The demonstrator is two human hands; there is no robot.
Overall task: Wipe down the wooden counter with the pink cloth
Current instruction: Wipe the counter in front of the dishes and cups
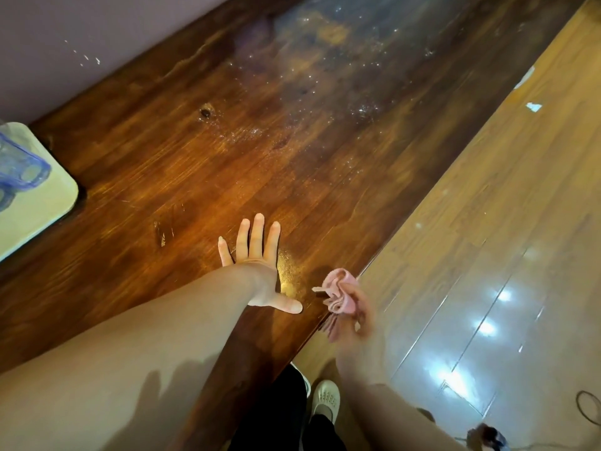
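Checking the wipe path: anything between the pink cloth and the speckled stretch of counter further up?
Only the left hand, lying flat with fingers spread on the wooden counter just beside the pink cloth, which the blurred right hand bunches at the counter's edge. Past it, the wood up to the white specks is bare.

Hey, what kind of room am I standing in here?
Probably a room in a home: a long dark wooden counter against a pale wall, glossy wood-look flooring, and house slippers on the feet.
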